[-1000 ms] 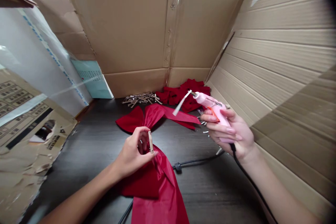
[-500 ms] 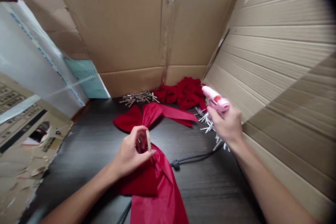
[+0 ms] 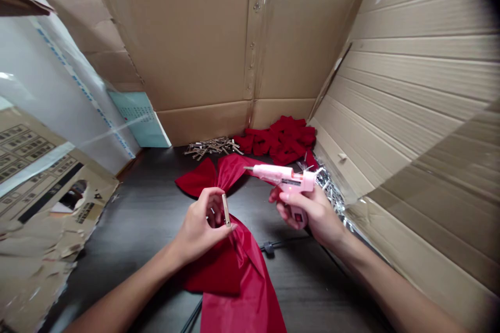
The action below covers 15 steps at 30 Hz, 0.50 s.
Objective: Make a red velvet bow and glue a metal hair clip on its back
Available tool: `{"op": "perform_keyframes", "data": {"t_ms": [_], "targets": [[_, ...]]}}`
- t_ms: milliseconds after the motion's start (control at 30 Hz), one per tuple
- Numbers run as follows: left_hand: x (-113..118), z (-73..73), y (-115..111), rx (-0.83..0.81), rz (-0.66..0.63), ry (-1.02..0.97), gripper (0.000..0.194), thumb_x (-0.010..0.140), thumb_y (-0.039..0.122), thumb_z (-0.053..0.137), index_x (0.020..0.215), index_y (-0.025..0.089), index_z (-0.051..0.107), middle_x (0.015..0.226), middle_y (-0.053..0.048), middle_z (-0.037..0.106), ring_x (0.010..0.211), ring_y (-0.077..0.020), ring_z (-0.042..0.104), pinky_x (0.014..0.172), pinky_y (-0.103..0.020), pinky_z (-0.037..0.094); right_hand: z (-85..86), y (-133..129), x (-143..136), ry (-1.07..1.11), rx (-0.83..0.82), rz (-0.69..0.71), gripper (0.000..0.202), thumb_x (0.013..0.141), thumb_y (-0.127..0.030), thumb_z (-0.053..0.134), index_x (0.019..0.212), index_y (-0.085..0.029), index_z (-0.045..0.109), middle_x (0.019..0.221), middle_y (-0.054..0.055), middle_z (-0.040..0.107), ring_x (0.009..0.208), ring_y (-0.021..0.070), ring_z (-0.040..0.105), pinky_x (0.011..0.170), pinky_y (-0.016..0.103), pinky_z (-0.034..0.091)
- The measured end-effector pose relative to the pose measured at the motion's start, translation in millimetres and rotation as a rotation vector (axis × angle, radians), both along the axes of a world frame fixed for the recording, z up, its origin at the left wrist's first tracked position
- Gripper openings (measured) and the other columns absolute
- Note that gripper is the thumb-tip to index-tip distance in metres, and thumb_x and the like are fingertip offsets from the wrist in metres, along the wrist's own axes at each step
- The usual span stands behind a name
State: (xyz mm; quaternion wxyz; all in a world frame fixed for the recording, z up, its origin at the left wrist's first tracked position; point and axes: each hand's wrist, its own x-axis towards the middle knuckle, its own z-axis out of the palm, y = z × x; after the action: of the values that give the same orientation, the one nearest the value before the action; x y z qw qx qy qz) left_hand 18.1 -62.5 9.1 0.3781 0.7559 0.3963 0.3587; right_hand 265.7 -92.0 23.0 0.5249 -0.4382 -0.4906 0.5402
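**Pinched Clip (image 3: 226,210), Leveled Glue Gun (image 3: 279,173)**

Head view: left thumb and fingers of one hand (image 3: 201,226) pinch the clip upright over near red fabric (image 3: 250,281); the right hand (image 3: 318,213) grips the gun, its nozzle (image 3: 249,168) pointing left, apart from the clip. Farther back lies a red bow (image 3: 199,177). Good technique likely calls for a steady clip and a nozzle clear of fingers.

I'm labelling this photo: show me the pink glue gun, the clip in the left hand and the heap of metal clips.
Pink glue gun (image 3: 289,180): head view, on its body.
Held clip (image 3: 226,210): head view, middle of its length.
Heap of metal clips (image 3: 213,146): head view, centre of the heap.
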Motion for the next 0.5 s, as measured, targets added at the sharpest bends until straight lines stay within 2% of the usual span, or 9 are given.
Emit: {"op": "perform_keyframes", "data": {"t_ms": [100, 167, 267, 367, 500], "targets": [[0, 0.3, -1, -0.013, -0.001, -0.021, 0.05, 0.072, 0.017, 0.072, 0.112, 0.022, 0.042, 0.082, 0.003, 0.057, 0.064, -0.0113, 0.054, 0.057, -0.024, 0.046, 0.7, -11, -12, 0.016, -0.035, 0.16, 0.028, 0.078, -0.04, 0.064, 0.08, -0.012, 0.063, 0.052, 0.001, 0.058, 0.036, 0.0098, 0.046, 0.034, 0.02, 0.029], [0, 0.6, -1, -0.015, -0.004, -0.041, 0.05, 0.072, 0.016, 0.072, 0.111, 0.022, 0.042, 0.083, 0.003, 0.057, 0.063, -0.0107, 0.053, 0.056, -0.023, 0.045, 2.7, -16, -16, -0.011, -0.035, 0.212, 0.028, 0.079, -0.039, 0.063, 0.082, -0.012, 0.063, 0.053, 0.001, 0.058, 0.036, 0.0094, 0.046, 0.034, 0.02, 0.03], [0, 0.9, -2, -0.013, 0.005, -0.054, 0.05, 0.072, 0.017, 0.073, 0.11, 0.021, 0.042, 0.082, 0.003, 0.056, 0.061, -0.0097, 0.051, 0.055, -0.022, 0.043, 7.4, -20, -18, -0.091, -0.028, 0.268, 0.035, 0.081, -0.036, 0.06, 0.105, -0.01, 0.065, 0.052, -0.002, 0.055, 0.036, 0.008, 0.042, 0.035, 0.019, 0.03], [0, 0.5, -1, -0.002, 0.009, -0.038, 0.051, 0.071, 0.019, 0.075, 0.111, 0.021, 0.043, 0.081, 0.004, 0.055, 0.06, -0.0091, 0.048, 0.054, -0.021, 0.041, 12.1, -21, -18, -0.161, -0.027, 0.314, 0.052, 0.084, -0.033, 0.055, 0.131, -0.01, 0.055, 0.051, -0.004, 0.052, 0.037, 0.007, 0.039, 0.036, 0.018, 0.028], [-1, -0.3, -1, -0.005, -0.009, -0.037, 0.052, 0.072, 0.023, 0.076, 0.112, 0.021, 0.042, 0.079, 0.004, 0.054, 0.059, -0.0089, 0.046, 0.052, -0.021, 0.038, 15.9, -21, -19, -0.208, -0.05, 0.338, 0.058, 0.085, -0.03, 0.052, 0.139, -0.011, 0.048, 0.052, -0.004, 0.051, 0.037, 0.0069, 0.038, 0.036, 0.017, 0.027]]}}
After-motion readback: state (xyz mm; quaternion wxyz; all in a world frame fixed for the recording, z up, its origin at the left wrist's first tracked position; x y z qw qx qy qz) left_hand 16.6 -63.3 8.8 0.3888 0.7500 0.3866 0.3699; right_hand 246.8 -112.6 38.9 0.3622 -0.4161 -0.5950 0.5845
